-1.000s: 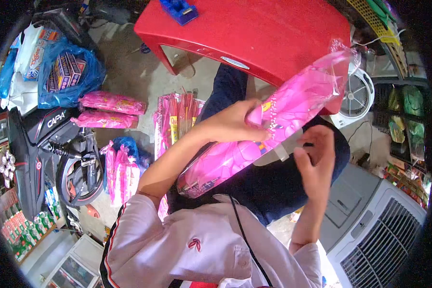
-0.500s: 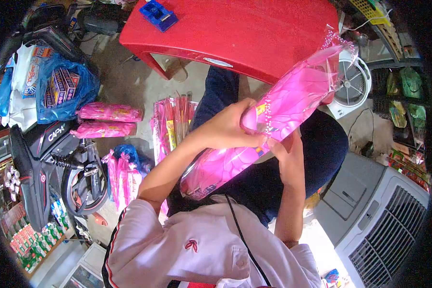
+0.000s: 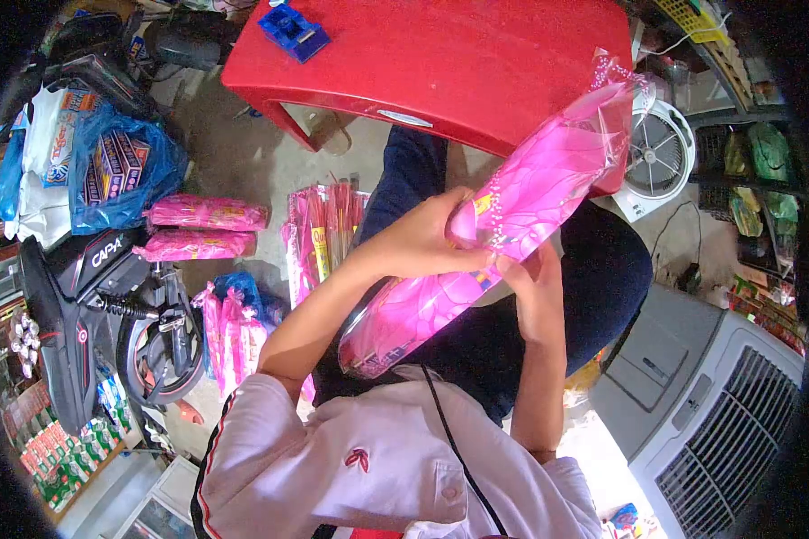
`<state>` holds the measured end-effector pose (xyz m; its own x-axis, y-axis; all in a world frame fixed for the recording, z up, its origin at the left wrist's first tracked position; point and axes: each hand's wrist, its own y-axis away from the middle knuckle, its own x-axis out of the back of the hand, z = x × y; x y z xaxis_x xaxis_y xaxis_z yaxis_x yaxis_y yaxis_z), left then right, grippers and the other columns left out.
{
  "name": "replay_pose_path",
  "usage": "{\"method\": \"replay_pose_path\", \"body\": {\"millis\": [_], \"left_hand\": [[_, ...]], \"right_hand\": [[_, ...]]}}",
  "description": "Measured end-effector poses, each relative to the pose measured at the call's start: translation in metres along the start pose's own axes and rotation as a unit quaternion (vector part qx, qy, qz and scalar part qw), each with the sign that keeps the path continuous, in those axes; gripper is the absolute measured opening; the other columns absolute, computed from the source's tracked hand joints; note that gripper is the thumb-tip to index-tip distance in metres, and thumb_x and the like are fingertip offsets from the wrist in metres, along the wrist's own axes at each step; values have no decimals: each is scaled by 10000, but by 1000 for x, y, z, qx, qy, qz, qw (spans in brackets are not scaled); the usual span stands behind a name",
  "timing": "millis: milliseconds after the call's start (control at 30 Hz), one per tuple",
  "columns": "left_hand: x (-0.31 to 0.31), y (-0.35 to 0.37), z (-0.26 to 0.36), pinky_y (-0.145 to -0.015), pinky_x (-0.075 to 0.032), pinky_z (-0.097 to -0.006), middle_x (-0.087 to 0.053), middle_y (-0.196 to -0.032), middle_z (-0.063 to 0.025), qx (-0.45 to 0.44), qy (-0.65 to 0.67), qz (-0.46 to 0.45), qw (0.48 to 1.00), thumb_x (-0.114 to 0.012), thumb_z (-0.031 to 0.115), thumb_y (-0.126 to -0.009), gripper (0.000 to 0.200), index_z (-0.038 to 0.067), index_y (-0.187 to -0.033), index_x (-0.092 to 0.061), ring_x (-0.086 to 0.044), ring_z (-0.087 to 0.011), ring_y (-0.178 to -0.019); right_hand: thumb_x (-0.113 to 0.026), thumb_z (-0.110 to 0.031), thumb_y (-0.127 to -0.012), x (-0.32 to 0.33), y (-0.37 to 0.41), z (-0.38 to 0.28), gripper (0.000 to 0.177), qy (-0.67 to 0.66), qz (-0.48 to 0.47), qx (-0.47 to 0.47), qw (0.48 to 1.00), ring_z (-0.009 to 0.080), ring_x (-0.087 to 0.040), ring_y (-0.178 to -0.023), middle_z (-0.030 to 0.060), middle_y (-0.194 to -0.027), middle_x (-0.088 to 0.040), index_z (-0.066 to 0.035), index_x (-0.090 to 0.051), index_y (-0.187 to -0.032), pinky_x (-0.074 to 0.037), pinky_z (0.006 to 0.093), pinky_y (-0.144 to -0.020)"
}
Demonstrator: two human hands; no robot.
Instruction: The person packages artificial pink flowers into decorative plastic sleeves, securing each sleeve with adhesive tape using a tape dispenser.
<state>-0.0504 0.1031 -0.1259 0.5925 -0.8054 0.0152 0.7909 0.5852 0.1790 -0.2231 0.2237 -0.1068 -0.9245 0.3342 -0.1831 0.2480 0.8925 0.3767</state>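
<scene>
Red plastic fills the far side of the scene: a low table [image 3: 476, 63] stands beyond the grip, and the packet's upper end crosses its near edge. Right of the grip and nearer the person sits a grey air cooler [image 3: 719, 404]. Well to the left a black motorbike [image 3: 90, 296] is parked.

Between these, across the person's lap, lies the long pink cellophane packet [image 3: 530, 207]. It slants from a low end near the chest up to a crimped end beyond and right of the hands. That slant probably lets the lap carry the weight, so the hands only have to steady the middle.

The left hand [image 3: 427, 238] is curled over the top of the packet at mid-length, fingers wrapped down its far side and pressing the wrap flat. The right hand [image 3: 532, 278] comes up from below. Its fingers are closed against the lower edge, touching the left fingertips, so the two hands squeeze the same spot from opposite sides. Whether the right hand pinches a loose flap or only the packet cannot be told, because the fingertips are hidden.

On the floor left of the grip lie more pink packets [image 3: 207, 216] of the same kind. A small white fan [image 3: 661, 157] stands beyond the grip to the right, and a blue tape dispenser [image 3: 294, 27] rests on the table's far left corner.
</scene>
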Motion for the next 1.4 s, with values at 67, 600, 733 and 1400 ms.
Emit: {"method": "replay_pose_path", "body": {"millis": [67,600,733,1400], "left_hand": [[-3,0,-3,-873,-533,-334,-681,-1089,-160,-31,12,25,999,-870,368,-757,724,-76,-1240,-565,-651,-187,-987],[-6,-3,-1,-946,-494,-327,-647,-1195,-147,12,84,-1,996,-860,370,-793,736,-70,-1291,-543,-609,-178,-1081],[-12,-2,-2,-955,-493,-329,-657,-1179,-142,9,51,14,999,-858,368,-804,727,-67,-1297,-547,-613,-177,-1083],[-1,7,8,-967,-483,-312,-650,-1228,-86,89,165,71,980,-811,279,-850,687,-18,-1396,-517,-596,-139,-1091]], "right_hand": [[-781,-170,-844,1,0,1,659,1,-6,2,1000,230,-594,-1210,121,-1300,-615,5,-479,-1403,-430,389,-1081],[-800,-198,-820,5,-2,7,709,9,-1,4,1000,223,-596,-1204,124,-1296,-614,-16,-469,-1420,-443,383,-1069],[-777,-152,-830,6,-2,8,679,21,-5,10,1000,217,-592,-1212,125,-1307,-610,-20,-472,-1422,-448,376,-1062],[-805,-117,-782,1,15,-6,242,226,28,205,952,275,-655,-1064,158,-1157,-657,-21,-659,-948,-501,369,-913]]}}
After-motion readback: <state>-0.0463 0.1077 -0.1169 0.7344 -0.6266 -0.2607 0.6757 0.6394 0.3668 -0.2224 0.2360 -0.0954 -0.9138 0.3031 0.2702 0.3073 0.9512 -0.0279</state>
